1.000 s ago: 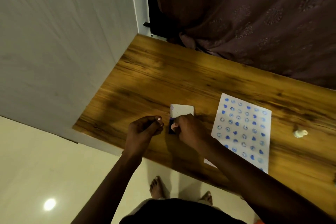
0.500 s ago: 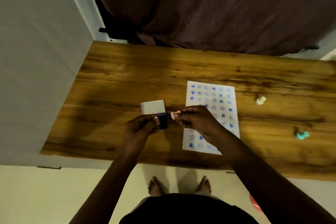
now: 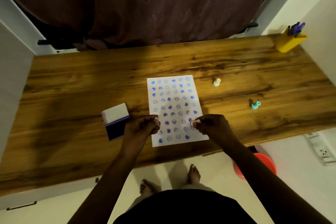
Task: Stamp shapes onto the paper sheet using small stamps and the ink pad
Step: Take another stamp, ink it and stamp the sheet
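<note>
A white paper sheet covered in rows of blue hearts and smiley faces lies on the wooden desk. To its left stands the ink pad, its white lid raised and the dark pad facing up. My right hand pinches a small pink stamp over the sheet's lower right part. My left hand rests curled at the sheet's left edge, beside the ink pad; whether it holds anything is hidden.
A cream stamp and a teal stamp lie on the desk right of the sheet. A yellow pen holder stands at the far right corner. A dark curtain hangs behind; a red tub sits on the floor.
My right hand has carried the pink stamp from the ink pad rightward to the sheet's lower right. My left hand has come off the ink pad. The view has swung right.
</note>
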Motion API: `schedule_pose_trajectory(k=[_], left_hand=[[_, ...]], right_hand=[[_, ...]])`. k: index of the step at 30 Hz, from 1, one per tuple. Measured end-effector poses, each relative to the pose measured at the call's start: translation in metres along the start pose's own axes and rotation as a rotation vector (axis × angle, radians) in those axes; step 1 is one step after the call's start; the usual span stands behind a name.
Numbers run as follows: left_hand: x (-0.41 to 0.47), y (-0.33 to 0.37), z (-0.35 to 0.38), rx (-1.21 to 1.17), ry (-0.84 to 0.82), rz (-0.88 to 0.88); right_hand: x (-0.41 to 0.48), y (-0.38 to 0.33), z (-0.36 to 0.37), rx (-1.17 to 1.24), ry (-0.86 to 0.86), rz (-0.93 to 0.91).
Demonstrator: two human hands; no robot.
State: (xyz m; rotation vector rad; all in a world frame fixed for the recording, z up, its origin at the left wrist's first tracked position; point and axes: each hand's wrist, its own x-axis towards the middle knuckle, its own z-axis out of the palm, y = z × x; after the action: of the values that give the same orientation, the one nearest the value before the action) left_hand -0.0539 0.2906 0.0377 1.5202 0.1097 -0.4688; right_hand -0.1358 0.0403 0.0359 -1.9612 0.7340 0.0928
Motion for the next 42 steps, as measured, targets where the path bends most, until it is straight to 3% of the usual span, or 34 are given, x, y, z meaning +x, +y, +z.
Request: schedule_pose_trajectory(k=[3, 14, 29, 37, 42], left_hand=[[0.001, 0.001, 0.007, 0.021, -0.012, -0.013], [0.003, 0.003, 0.019, 0.015, -0.016, -0.033], [0.013, 0.0, 0.029, -0.008, -0.023, -0.031], [0.013, 0.006, 0.038, -0.015, -0.039, -0.029], [0.01, 0.006, 0.046, 0.033, -0.068, -0.015]], right_hand=[[-0.008, 0.012, 0.001, -0.414, 0.045, -0.148], [-0.01, 0.031, 0.016, -0.639, -0.026, -0.203], [-0.013, 0.035, 0.025, -0.736, -0.068, -0.283], [-0.002, 0.029, 0.018, -0.747, -0.129, -0.213], [0.007, 0.019, 0.001, -0.564, -0.121, -0.119]])
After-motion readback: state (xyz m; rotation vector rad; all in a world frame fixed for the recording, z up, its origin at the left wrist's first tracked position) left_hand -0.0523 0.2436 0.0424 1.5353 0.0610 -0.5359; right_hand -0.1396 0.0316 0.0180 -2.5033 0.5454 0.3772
